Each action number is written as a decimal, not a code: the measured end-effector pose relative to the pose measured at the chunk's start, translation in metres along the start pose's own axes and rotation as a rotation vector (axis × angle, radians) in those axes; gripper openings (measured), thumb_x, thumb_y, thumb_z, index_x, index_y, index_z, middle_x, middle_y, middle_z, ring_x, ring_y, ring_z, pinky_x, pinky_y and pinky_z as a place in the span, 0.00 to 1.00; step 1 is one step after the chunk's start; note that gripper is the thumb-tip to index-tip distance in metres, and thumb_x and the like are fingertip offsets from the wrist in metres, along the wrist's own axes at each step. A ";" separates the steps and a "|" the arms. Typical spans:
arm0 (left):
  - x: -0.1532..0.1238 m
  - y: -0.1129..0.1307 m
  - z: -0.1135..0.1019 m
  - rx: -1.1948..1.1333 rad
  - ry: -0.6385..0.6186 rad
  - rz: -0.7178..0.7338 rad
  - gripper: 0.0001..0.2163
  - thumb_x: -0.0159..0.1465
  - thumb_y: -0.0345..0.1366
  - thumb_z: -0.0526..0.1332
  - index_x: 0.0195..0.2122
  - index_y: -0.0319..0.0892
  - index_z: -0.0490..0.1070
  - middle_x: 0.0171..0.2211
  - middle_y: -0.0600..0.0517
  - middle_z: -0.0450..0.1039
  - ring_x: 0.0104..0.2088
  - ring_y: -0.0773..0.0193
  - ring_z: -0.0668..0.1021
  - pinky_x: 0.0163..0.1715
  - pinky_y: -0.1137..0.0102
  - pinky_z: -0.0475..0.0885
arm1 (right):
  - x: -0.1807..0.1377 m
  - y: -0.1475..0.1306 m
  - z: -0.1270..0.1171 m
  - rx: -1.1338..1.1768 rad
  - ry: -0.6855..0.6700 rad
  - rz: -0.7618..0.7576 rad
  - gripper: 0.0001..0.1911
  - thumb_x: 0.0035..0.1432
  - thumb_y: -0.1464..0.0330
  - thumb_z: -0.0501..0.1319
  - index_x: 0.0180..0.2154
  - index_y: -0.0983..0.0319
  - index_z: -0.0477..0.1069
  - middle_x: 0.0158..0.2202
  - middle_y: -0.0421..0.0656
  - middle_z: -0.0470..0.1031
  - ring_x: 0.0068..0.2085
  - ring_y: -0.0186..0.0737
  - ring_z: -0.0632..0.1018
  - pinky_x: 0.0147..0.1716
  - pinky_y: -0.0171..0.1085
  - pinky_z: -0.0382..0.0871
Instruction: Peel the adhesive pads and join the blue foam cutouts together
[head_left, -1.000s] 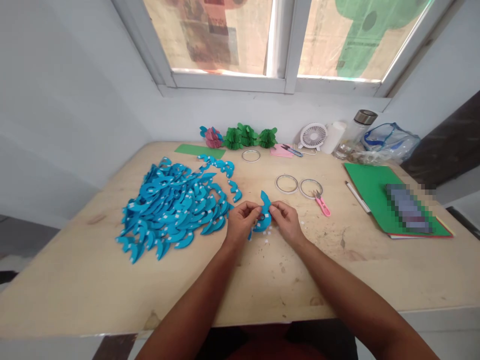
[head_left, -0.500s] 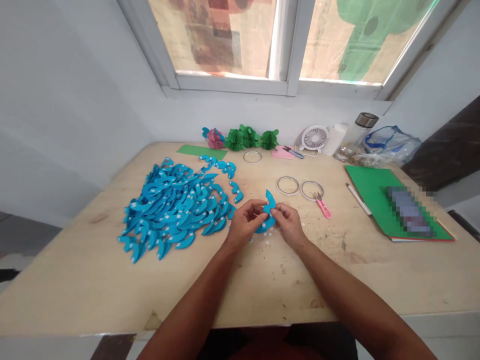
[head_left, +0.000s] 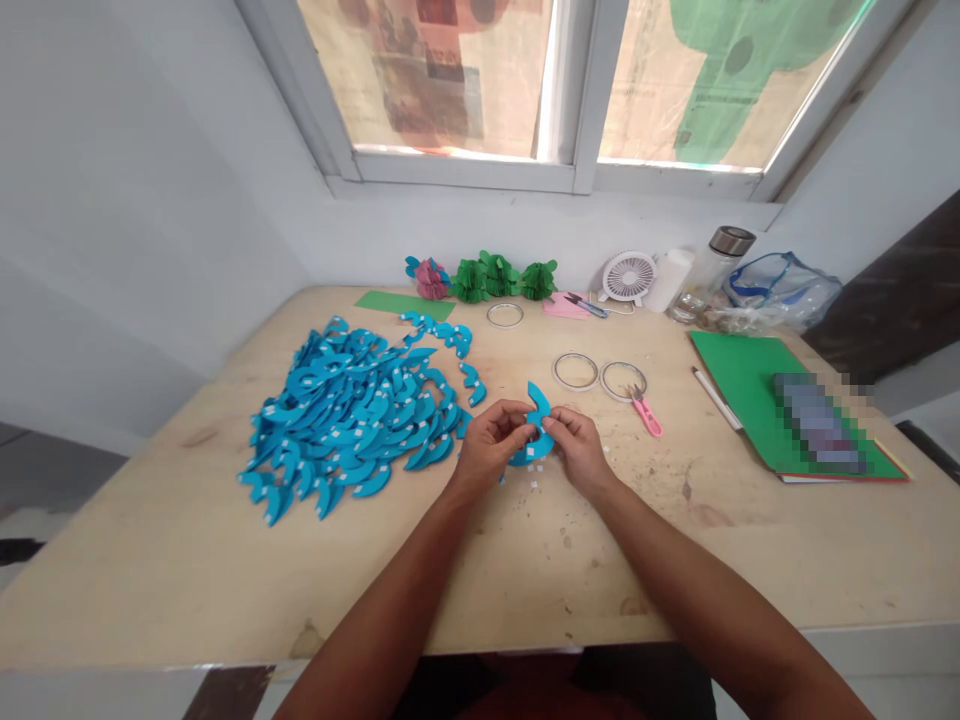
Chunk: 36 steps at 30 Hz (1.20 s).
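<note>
Between my hands is a curved blue paper piece [head_left: 538, 394], its tip pointing up and a small white square on its lower part. My left hand [head_left: 496, 440] pinches it from the left with thumb and fingers. On the other side my right hand [head_left: 574, 443] grips its right edge between thumb and forefinger. Fingertips hide part of the paper. Small white squares [head_left: 534, 484] lie on the table just below it. To the left spreads a large heap of similar blue paper pieces [head_left: 352, 410], many carrying white squares.
Two tape rolls [head_left: 576, 371] and pink-handled snips [head_left: 646, 412] lie right of centre, with another tape roll [head_left: 505, 315] farther back. Green paper sheets [head_left: 739, 390] and a white pen [head_left: 717, 398] are at right. Green paper ornaments [head_left: 498, 274], a fan [head_left: 629, 276] and a bottle [head_left: 712, 272] line the wall.
The blue paper piece has tilted slightly, its upper tip shifting a little left. Both hands keep nearly the same position and hold.
</note>
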<state>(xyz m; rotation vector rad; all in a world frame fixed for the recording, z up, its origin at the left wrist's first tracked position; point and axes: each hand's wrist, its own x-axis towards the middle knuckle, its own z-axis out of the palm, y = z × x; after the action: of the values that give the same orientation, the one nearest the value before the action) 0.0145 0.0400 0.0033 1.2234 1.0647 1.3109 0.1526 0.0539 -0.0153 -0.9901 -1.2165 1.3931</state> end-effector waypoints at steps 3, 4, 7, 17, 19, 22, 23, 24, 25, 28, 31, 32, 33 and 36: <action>0.001 0.000 0.000 0.010 -0.002 0.007 0.10 0.51 0.35 0.65 0.34 0.40 0.72 0.24 0.54 0.71 0.26 0.67 0.74 0.29 0.72 0.70 | 0.000 0.000 0.000 -0.005 0.004 0.008 0.16 0.49 0.57 0.61 0.21 0.62 0.63 0.17 0.34 0.59 0.20 0.29 0.59 0.20 0.31 0.51; 0.001 0.000 -0.001 0.012 0.000 0.008 0.10 0.51 0.36 0.65 0.34 0.40 0.72 0.24 0.54 0.70 0.26 0.67 0.75 0.29 0.72 0.70 | 0.000 0.000 0.000 -0.010 0.006 0.011 0.16 0.49 0.58 0.61 0.21 0.62 0.64 0.17 0.34 0.59 0.19 0.29 0.59 0.20 0.31 0.51; 0.001 -0.001 -0.001 0.016 -0.006 0.006 0.09 0.51 0.35 0.65 0.33 0.40 0.71 0.23 0.55 0.70 0.26 0.66 0.75 0.29 0.72 0.70 | 0.000 0.002 -0.001 -0.026 0.013 0.000 0.15 0.49 0.59 0.61 0.21 0.62 0.64 0.17 0.34 0.60 0.20 0.30 0.59 0.20 0.31 0.51; 0.001 -0.003 -0.001 -0.007 -0.025 0.001 0.10 0.50 0.34 0.66 0.33 0.40 0.71 0.24 0.55 0.70 0.26 0.68 0.74 0.28 0.74 0.69 | 0.001 0.002 0.000 -0.102 0.055 -0.048 0.13 0.49 0.62 0.60 0.19 0.62 0.63 0.17 0.34 0.58 0.20 0.30 0.59 0.20 0.32 0.51; 0.001 -0.004 0.000 -0.030 -0.023 -0.011 0.10 0.50 0.34 0.66 0.33 0.40 0.71 0.24 0.55 0.70 0.26 0.67 0.74 0.28 0.73 0.70 | 0.001 0.002 0.000 -0.122 0.058 -0.051 0.13 0.49 0.62 0.59 0.19 0.62 0.63 0.17 0.34 0.58 0.20 0.30 0.59 0.20 0.32 0.51; 0.001 -0.004 0.002 -0.068 0.011 -0.031 0.08 0.50 0.34 0.64 0.31 0.40 0.70 0.22 0.55 0.70 0.24 0.68 0.73 0.26 0.73 0.69 | 0.000 0.003 0.000 -0.154 0.047 -0.050 0.13 0.50 0.62 0.59 0.20 0.62 0.64 0.16 0.34 0.58 0.20 0.30 0.59 0.20 0.32 0.51; 0.001 -0.003 0.002 -0.073 0.021 -0.038 0.07 0.50 0.33 0.64 0.30 0.40 0.70 0.21 0.55 0.69 0.23 0.68 0.73 0.26 0.74 0.69 | 0.000 0.004 0.000 -0.161 0.042 -0.051 0.13 0.50 0.62 0.59 0.20 0.62 0.63 0.16 0.34 0.58 0.20 0.30 0.59 0.20 0.32 0.51; 0.001 -0.003 0.003 -0.076 0.030 -0.043 0.07 0.50 0.33 0.64 0.30 0.40 0.70 0.21 0.56 0.69 0.23 0.69 0.73 0.25 0.74 0.68 | 0.000 0.004 0.000 -0.166 0.036 -0.054 0.13 0.50 0.62 0.59 0.20 0.62 0.63 0.16 0.34 0.58 0.20 0.30 0.59 0.20 0.32 0.51; 0.001 -0.002 0.003 -0.078 0.035 -0.048 0.06 0.50 0.33 0.64 0.29 0.39 0.70 0.21 0.56 0.69 0.23 0.69 0.73 0.25 0.74 0.68 | -0.001 0.003 0.000 -0.168 0.033 -0.059 0.12 0.50 0.62 0.59 0.20 0.62 0.63 0.17 0.34 0.58 0.20 0.30 0.59 0.20 0.32 0.52; 0.000 0.000 0.003 -0.081 0.040 -0.064 0.06 0.49 0.33 0.64 0.28 0.39 0.69 0.21 0.56 0.69 0.23 0.69 0.72 0.25 0.74 0.68 | -0.001 0.002 0.001 -0.151 0.027 -0.058 0.11 0.51 0.62 0.58 0.23 0.62 0.66 0.18 0.35 0.61 0.21 0.30 0.61 0.21 0.32 0.54; -0.001 0.000 0.002 -0.075 0.003 -0.099 0.06 0.48 0.32 0.64 0.27 0.39 0.69 0.20 0.56 0.68 0.21 0.70 0.71 0.23 0.74 0.67 | 0.000 0.001 0.000 -0.121 0.059 -0.039 0.10 0.51 0.62 0.59 0.27 0.63 0.69 0.20 0.36 0.64 0.21 0.31 0.63 0.21 0.31 0.56; -0.001 -0.001 0.002 -0.074 -0.014 -0.110 0.06 0.48 0.32 0.63 0.27 0.39 0.69 0.19 0.56 0.68 0.21 0.70 0.71 0.22 0.75 0.66 | 0.000 0.001 0.000 -0.114 0.075 -0.036 0.10 0.50 0.62 0.59 0.27 0.63 0.69 0.20 0.36 0.64 0.21 0.31 0.63 0.20 0.31 0.56; -0.001 -0.001 0.002 -0.076 -0.028 -0.120 0.06 0.48 0.32 0.63 0.27 0.39 0.69 0.19 0.57 0.68 0.20 0.70 0.70 0.21 0.75 0.66 | 0.001 0.002 0.000 -0.111 0.092 -0.035 0.10 0.50 0.62 0.60 0.27 0.63 0.69 0.19 0.36 0.64 0.21 0.31 0.63 0.20 0.31 0.55; 0.000 -0.004 0.002 -0.095 -0.034 -0.143 0.05 0.47 0.31 0.62 0.27 0.40 0.69 0.18 0.57 0.67 0.19 0.70 0.70 0.21 0.75 0.64 | 0.001 0.004 -0.001 -0.113 0.112 -0.037 0.10 0.50 0.62 0.60 0.25 0.63 0.68 0.18 0.35 0.63 0.20 0.30 0.62 0.20 0.31 0.55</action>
<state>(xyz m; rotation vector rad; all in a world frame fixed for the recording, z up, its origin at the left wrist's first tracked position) 0.0167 0.0401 -0.0003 1.0754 1.0344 1.2123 0.1524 0.0547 -0.0195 -1.1031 -1.2345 1.2349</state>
